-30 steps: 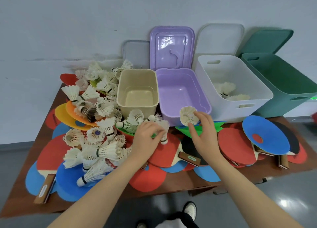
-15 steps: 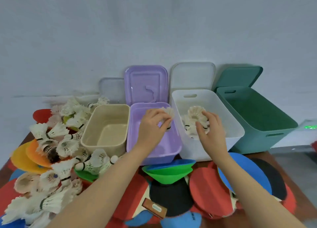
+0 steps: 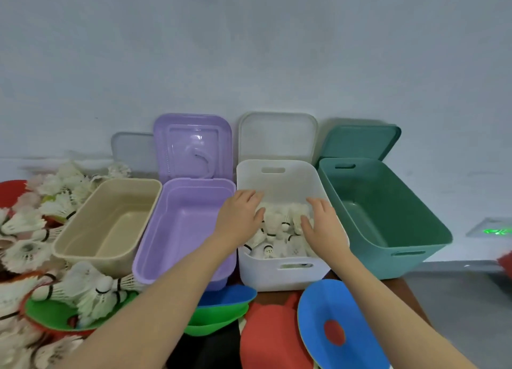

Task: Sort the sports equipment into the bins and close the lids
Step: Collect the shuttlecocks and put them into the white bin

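White feathery shuttlecocks (image 3: 277, 230) fill the white plastic bin (image 3: 279, 274) under the loose, empty left hand (image 3: 239, 216) and right hand (image 3: 322, 224); careless fingers could knock some out.

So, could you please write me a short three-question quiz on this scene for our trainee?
1. True or false: shuttlecocks lie in the white bin.
2. Which bin stands furthest right? A beige B purple C green
3. Fill in: both hands, left and right, are over the ___ bin.

Key: 1 true. 2 C, the green bin. 3 white.
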A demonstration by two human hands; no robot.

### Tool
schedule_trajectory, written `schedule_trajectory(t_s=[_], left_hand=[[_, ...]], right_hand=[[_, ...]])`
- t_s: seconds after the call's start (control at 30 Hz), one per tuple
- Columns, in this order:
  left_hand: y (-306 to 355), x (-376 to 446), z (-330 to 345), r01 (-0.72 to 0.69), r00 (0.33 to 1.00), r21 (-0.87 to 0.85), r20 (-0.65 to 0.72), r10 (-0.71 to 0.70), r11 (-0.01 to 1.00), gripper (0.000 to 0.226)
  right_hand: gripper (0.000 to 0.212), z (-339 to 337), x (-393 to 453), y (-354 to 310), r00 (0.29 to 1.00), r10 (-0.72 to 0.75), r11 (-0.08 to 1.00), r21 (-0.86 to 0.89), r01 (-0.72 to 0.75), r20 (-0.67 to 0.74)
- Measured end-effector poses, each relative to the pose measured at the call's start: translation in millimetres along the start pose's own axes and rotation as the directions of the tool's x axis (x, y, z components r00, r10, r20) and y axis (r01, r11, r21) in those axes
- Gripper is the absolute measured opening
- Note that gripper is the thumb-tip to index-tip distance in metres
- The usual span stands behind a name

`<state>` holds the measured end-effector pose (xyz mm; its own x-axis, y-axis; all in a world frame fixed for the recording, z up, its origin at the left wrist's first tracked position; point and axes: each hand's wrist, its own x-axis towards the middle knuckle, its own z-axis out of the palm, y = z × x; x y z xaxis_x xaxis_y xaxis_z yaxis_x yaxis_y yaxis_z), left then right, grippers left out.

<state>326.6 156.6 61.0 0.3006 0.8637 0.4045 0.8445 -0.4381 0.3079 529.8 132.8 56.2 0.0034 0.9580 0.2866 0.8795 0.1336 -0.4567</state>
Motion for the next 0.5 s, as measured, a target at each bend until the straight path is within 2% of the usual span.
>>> schedule_trajectory(t_s=[0.1, 0.17, 0.33, 0.5], left_hand=[[-7, -9, -11, -0.004, 1.000, 0.086, 0.020, 0.002, 0.996, 0.044], [-16, -16, -21, 0.016, 1.000, 0.071, 0.020, -0.017, 0.997, 0.047], [-43, -45, -52, 0.053, 0.995, 0.036, -0.085, -0.050, 0.998, 0.041], [-97, -92, -92, 0.110, 0.993, 0.075, -0.060, -0.106, 0.991, 0.046]], right_hand=[[0.040, 7, -2, -8, 0.998, -0.045, 0.996, 0.083, 0.042, 0.037], [0.038, 12, -3, -20, 0.996, -0.084, 0.989, 0.129, 0.079, 0.035], [0.033, 27, -8, -64, 0.981, -0.195, 0.971, 0.142, 0.193, 0.003], [0.030, 51, -24, -130, 0.958, -0.286, 0.934, 0.233, 0.271, 0.031]])
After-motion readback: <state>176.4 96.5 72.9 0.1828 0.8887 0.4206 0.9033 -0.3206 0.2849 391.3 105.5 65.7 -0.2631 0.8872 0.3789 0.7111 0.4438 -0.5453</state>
